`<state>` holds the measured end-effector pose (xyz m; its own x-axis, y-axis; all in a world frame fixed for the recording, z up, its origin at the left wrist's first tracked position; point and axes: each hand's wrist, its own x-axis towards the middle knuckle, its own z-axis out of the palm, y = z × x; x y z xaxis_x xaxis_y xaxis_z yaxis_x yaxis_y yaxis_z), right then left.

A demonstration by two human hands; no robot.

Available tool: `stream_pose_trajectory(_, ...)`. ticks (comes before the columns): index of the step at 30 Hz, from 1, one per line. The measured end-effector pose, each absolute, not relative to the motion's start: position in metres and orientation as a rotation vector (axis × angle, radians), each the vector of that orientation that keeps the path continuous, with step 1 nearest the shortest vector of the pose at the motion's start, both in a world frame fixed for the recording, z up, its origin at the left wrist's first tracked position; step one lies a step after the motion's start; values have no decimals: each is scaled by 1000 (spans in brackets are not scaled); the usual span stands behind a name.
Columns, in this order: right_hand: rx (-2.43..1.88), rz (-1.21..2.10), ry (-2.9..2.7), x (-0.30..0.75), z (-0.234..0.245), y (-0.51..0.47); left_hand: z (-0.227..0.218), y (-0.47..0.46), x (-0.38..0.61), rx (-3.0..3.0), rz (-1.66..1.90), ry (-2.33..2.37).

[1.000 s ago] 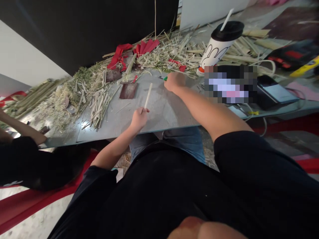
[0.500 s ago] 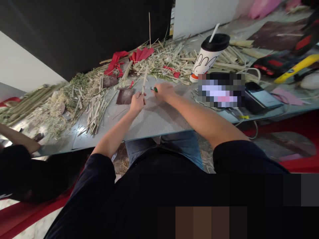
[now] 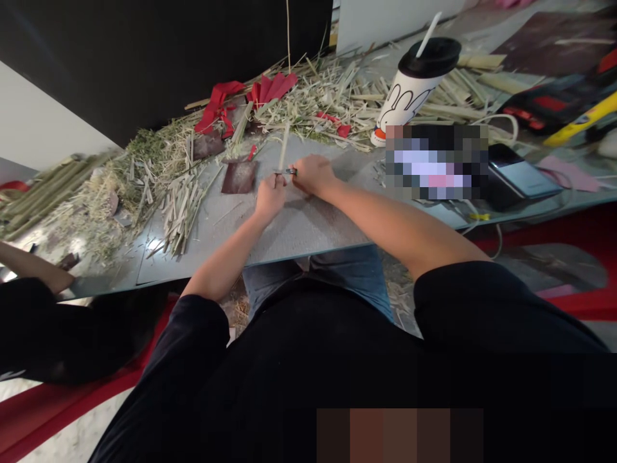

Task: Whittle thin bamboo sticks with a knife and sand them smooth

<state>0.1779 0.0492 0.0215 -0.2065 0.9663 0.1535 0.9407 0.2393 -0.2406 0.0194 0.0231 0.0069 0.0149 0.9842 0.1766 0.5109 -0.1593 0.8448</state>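
Note:
My left hand (image 3: pixel 270 196) is closed around the lower end of a pale bamboo strip (image 3: pixel 284 146) that stands up and points away from me over the grey table (image 3: pixel 308 225). My right hand (image 3: pixel 312 175) is closed on a small green-handled tool (image 3: pixel 290 172), a knife as far as I can tell, whose tip meets the strip just above my left fingers. Both hands almost touch. A dark brown sheet (image 3: pixel 238 177) lies flat just left of them.
Split bamboo strips (image 3: pixel 180 206) and shavings heap along the table's left and far side, with red ribbon (image 3: pixel 219 106). A rabbit-print cup with straw (image 3: pixel 409 90), a phone (image 3: pixel 523 180), cables and power tools (image 3: pixel 544 106) lie right. Another person's arm (image 3: pixel 29 270) reaches in at left.
My left hand carried the strip forward from the table's near part to meet my right hand. My right hand drew back toward me, bringing the tool against the strip.

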Motion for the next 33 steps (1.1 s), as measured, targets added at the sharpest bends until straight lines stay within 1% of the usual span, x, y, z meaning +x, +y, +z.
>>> stream_pose_trajectory(12,-1743,123,-2268,177,17,55,14,3,18,1631,1016,1629)
stream_pose_trajectory(17,-1955,176,-2106,200,17,79,15,-44,23,1620,875,1599)
stream_pose_trajectory(21,-2004,191,-2033,218,14,93,18,-74,22,1524,882,1585)
stream_pose_trajectory(28,-2042,204,-1928,217,23,82,38,-49,21,1208,946,1351)
stream_pose_trajectory(33,-1835,52,-2080,213,28,67,34,-21,32,1224,962,1329)
